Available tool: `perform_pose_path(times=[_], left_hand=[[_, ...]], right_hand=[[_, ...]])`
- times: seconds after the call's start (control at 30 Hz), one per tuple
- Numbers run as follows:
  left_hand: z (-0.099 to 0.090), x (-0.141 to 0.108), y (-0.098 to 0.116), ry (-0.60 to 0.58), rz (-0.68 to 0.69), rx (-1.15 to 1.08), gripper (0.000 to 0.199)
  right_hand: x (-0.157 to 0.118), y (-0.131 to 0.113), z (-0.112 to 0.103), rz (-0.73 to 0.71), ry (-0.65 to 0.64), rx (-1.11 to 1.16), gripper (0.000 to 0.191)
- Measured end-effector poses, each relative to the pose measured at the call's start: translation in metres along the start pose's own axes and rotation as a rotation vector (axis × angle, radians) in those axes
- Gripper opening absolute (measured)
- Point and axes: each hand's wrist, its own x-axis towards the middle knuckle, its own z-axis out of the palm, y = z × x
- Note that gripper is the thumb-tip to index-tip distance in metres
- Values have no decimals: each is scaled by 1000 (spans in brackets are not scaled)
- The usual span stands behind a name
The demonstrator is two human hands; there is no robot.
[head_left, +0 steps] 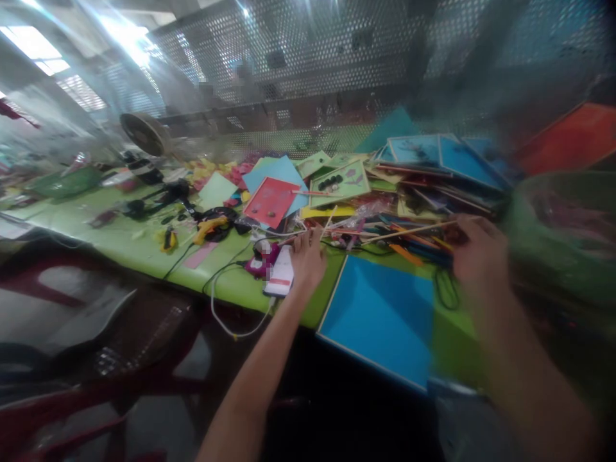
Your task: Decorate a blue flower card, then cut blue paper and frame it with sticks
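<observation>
My right hand is closed around one end of a long thin wooden stick, which points left over the clutter. A shorter light stick rises from between the fingers of my left hand, which is closed beside a phone. Below and between both hands lies a blue sheet, with pale strips along its left and front edges. It overhangs the table's front edge. Motion blur softens the fingertips.
The green table carries a red card, a yellow glue gun and a purple object with cables. Blue framed boards are stacked at the back right, near a green translucent container. A fan stands back left.
</observation>
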Motion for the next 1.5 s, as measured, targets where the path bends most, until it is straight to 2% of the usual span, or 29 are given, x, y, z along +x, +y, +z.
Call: perform_pose_path(times=[0.07,0.17,0.33,0.43,0.57,0.7,0.77,0.87,1.0,1.07,1.17,1.27,1.37,1.5], left_hand=[[0,-8,3,18,55,-36,63],[-2,-23,7,-29,200,-180,50],[-4,-48,8,-318,412,-347,37],[-3,-58,10,-394,444,-298,39],[-2,-70,17,-367,432,-242,42],[-5,-81,26,-332,382,-204,42],[-8,-83,30,-330,365,-194,41],[-13,-78,30,-316,345,-217,36],[-16,-59,24,-262,303,-261,21],[-14,-49,19,-241,279,-270,18],[-9,-42,14,-230,255,-286,15],[-4,-42,10,-229,241,-287,14],[-2,-45,9,-225,241,-284,15],[-1,-46,9,-216,250,-284,15]], right_hand=[[-1,0,0,0,-23,-16,9],[-1,-1,0,18,-38,-56,11],[-7,-3,5,69,-79,-163,16],[-10,-5,8,96,-115,-229,14],[-16,-13,14,124,-152,-392,13],[-22,-30,20,189,-235,-677,15],[-22,-38,19,215,-355,-833,15],[-17,-44,12,198,-607,-1050,19],[-7,-37,1,143,-955,-1319,21],[-3,-29,-3,111,-1057,-1400,21],[-2,-21,-6,9,-1111,-1430,19],[-4,-21,-4,-62,-1111,-1454,20],[-8,-22,-1,-65,-1099,-1485,22],[-9,-18,1,-24,-1155,-1482,24]])
